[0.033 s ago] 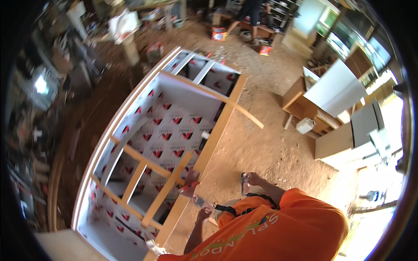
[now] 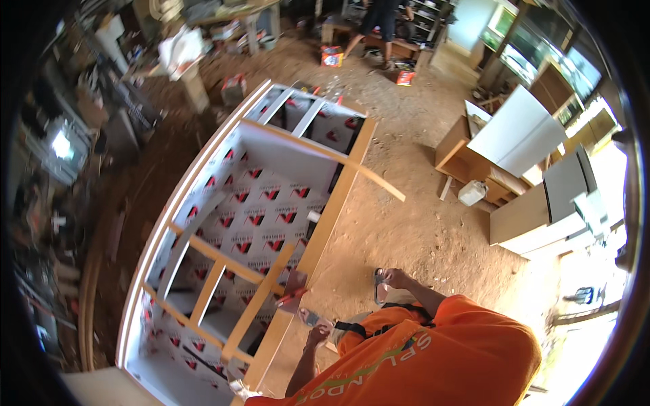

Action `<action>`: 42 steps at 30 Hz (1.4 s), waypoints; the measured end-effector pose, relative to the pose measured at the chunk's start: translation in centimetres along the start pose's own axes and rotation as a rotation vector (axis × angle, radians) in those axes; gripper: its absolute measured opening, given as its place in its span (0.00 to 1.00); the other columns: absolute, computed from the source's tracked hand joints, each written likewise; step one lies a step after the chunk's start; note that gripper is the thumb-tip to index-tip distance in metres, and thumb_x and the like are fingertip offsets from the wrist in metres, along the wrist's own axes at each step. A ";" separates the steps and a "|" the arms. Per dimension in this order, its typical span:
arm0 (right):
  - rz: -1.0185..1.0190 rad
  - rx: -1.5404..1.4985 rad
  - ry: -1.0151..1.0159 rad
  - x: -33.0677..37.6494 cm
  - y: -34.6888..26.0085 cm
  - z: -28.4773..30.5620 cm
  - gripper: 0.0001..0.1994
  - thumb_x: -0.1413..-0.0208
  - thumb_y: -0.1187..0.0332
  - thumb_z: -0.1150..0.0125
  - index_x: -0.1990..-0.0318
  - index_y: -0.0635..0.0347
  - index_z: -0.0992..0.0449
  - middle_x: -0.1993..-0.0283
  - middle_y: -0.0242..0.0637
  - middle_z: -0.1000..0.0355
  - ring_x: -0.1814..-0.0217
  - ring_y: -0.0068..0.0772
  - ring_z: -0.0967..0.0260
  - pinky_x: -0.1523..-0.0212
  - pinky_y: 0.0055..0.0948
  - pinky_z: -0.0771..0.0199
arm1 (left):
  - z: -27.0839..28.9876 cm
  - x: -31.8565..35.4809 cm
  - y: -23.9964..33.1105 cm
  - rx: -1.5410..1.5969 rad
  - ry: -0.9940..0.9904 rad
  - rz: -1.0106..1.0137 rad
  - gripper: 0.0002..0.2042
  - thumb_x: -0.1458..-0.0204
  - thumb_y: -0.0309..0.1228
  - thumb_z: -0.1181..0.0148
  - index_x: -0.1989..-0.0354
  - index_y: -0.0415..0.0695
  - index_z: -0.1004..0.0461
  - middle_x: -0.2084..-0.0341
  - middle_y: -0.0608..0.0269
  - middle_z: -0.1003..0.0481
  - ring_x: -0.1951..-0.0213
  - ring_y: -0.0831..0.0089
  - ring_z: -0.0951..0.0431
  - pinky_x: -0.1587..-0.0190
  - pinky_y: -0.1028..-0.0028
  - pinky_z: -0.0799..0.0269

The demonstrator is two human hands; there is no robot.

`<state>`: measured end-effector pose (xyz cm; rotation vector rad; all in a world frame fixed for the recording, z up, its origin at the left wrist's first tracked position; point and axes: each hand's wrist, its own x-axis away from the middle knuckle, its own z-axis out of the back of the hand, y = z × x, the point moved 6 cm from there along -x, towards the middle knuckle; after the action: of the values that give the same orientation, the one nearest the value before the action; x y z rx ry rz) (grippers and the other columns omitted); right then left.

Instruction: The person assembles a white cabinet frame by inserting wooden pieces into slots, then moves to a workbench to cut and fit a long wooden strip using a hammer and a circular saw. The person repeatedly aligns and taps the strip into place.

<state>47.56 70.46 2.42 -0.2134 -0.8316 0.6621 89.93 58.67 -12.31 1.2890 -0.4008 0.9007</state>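
My left hand (image 2: pixel 317 335) hangs low beside the near edge of a large cabinet frame (image 2: pixel 330 223), fingers curled inward. My right hand (image 2: pixel 396 278) is in front of me, above one sandal (image 2: pixel 379 287), its fingers also closed. Whatever either hand holds, if anything, is hidden. The cabinet lies on the ground with its open side up, and its white inside carries a red and black print. Wooden strips (image 2: pixel 261 301) cross its lower part. On its right edge, close to my left hand, rests a red object (image 2: pixel 292 296) whose kind I cannot make out.
One long thin strip (image 2: pixel 382 184) sticks out past the cabinet's right edge. Wooden furniture with a white panel (image 2: pixel 518 135) stands at the right, beside a whitish jug (image 2: pixel 472 193). Another person (image 2: pixel 379 30) is at the back. Clutter fills the left side.
The whole view has shifted slightly, so the cabinet and background appear a little displaced. Both my hands keep nearly the same place and closed shape.
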 end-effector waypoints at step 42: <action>-0.769 -1.683 0.947 -1.0 51.8 36.2 0.16 0.41 0.73 0.40 0.46 0.67 0.26 0.63 0.43 0.20 0.67 0.32 0.20 0.70 0.28 0.22 | -22.8 -57.3 81.0 -1.126 -0.622 -0.301 0.14 0.48 0.39 0.45 0.62 0.45 0.17 0.59 0.44 0.19 0.53 0.49 0.18 0.47 0.54 0.24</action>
<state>-3.59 107.55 3.92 -1.4878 -0.2676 -0.9879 -11.65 61.11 -6.67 0.4973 -0.9907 -0.0813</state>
